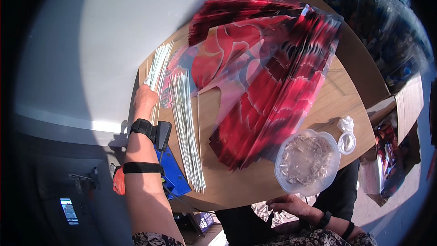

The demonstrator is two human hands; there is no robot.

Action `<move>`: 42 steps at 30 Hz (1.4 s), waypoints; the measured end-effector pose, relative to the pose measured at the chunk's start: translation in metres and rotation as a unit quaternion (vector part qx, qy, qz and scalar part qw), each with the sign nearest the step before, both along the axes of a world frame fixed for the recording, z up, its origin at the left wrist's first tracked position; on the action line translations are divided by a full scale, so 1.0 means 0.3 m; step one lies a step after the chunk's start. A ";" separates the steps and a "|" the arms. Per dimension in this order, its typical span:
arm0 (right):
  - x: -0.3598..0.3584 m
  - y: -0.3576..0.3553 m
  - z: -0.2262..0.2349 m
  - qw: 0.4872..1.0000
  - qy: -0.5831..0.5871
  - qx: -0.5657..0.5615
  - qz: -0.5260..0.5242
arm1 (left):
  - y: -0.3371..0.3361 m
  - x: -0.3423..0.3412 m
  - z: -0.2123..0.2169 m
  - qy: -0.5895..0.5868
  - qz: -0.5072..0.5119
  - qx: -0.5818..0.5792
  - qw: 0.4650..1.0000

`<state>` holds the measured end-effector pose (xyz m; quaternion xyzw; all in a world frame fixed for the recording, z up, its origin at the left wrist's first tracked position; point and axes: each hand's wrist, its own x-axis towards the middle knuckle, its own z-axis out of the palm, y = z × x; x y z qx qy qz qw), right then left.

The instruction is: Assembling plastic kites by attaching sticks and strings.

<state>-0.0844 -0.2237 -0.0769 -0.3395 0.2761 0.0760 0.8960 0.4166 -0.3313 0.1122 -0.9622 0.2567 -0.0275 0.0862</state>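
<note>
My left hand (145, 98) is closed round the lower part of a bundle of thin white rods (161, 64) at the table's left edge. A second bundle of thin rods (187, 132) lies to its right, with one single rod (198, 109) apart beside it. Red patterned sheets (273, 95), folded and layered, spread over the far and middle part of the table. Below the table's front edge, my right hand (291, 205) hangs with its fingers loosely stretched and nothing visible in them. It is nearest to a clear plastic bowl (334, 166) of small clear pieces.
A small white cup (347, 143) and crumpled white tissue (345, 124) stand on the wooden table (341, 95) at right. A blue device (175, 173) sits by my left forearm. Cardboard boxes (409, 105) and clear bags (378, 23) stand beyond the right edge; a white wall (114, 41) at left.
</note>
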 end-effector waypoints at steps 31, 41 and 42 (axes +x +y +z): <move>-0.448 -0.266 0.323 0.908 0.059 -0.248 -0.332 | 0.350 -1.393 -0.194 0.502 -0.145 -0.374 0.766; -0.510 -0.262 0.330 0.905 0.032 -0.217 -0.365 | 0.321 -1.440 -0.175 0.493 -0.192 -0.371 0.763; -0.512 -0.273 0.352 0.906 0.018 -0.205 -0.369 | 0.332 -1.432 -0.179 0.508 -0.184 -0.380 0.751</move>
